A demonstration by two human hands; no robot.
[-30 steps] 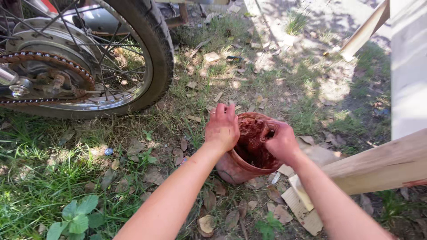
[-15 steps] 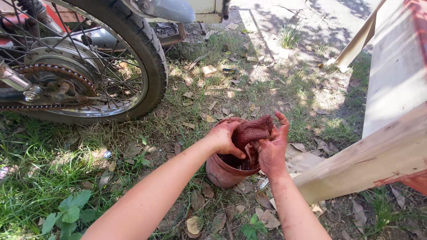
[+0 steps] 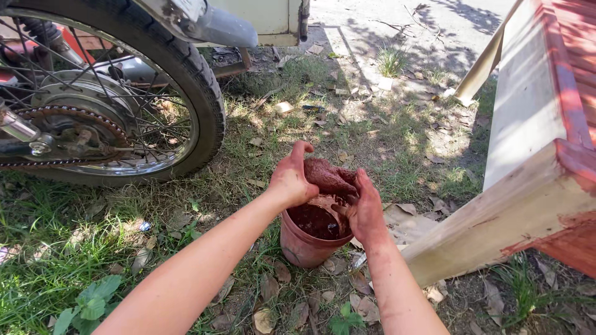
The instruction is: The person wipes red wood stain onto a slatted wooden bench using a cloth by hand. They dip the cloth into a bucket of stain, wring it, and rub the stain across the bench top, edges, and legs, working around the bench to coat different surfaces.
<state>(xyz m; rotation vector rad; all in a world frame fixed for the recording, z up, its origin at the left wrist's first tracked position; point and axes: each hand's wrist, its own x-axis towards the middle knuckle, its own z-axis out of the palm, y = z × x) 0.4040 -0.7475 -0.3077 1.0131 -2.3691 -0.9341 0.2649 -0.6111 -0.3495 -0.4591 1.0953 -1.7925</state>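
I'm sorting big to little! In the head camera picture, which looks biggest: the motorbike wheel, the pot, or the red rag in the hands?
1. motorbike wheel, though partly cut off
2. pot
3. red rag, bunched between left hand and right hand

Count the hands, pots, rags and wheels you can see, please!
Hands: 2, the left hand and right hand
Reddish plastic pot: 1
Red-stained rag, held by both hands: 1
Motorcycle wheel: 1
Total: 5
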